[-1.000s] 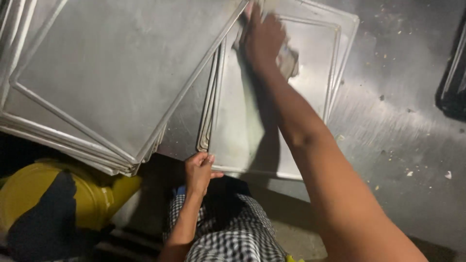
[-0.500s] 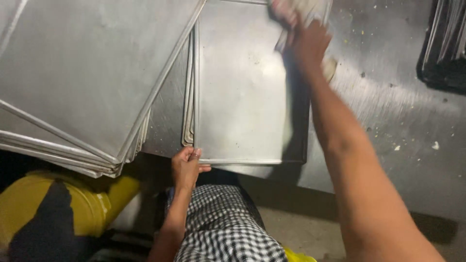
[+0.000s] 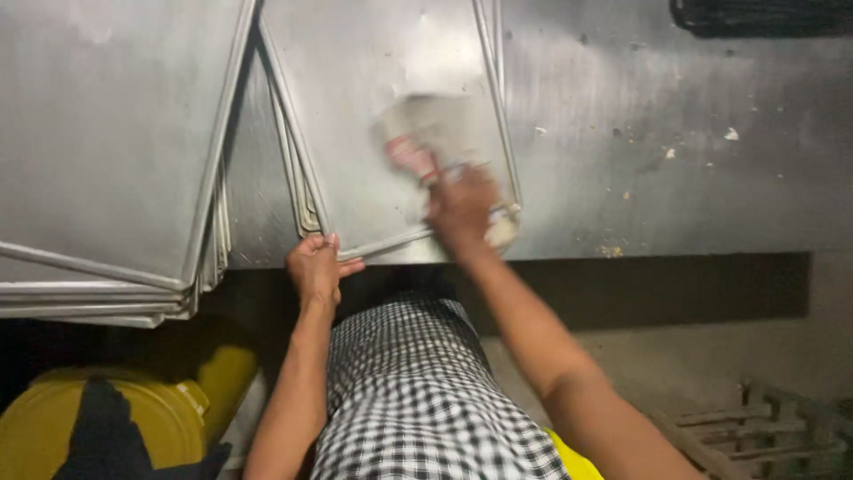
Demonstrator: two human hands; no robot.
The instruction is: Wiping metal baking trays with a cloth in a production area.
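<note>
A stack of flat metal trays (image 3: 373, 107) lies on a steel table (image 3: 675, 178). My left hand (image 3: 318, 267) grips the near corner of the stack at the table's front edge. My right hand (image 3: 462, 209) presses a crumpled grey cloth (image 3: 435, 133) onto the top tray, close to its near right corner. The cloth is blurred by motion and partly under my fingers.
A larger stack of trays (image 3: 107, 151) overhangs the table edge at left. A yellow drum (image 3: 107, 418) with a dark rag on it stands below. A dark crate (image 3: 764, 16) sits at the far right; crumbs dot the table. A grating (image 3: 764, 431) lies on the floor.
My right hand has pulled the cloth from the tray's far edge back toward the near right corner. My left hand stays on the near corner.
</note>
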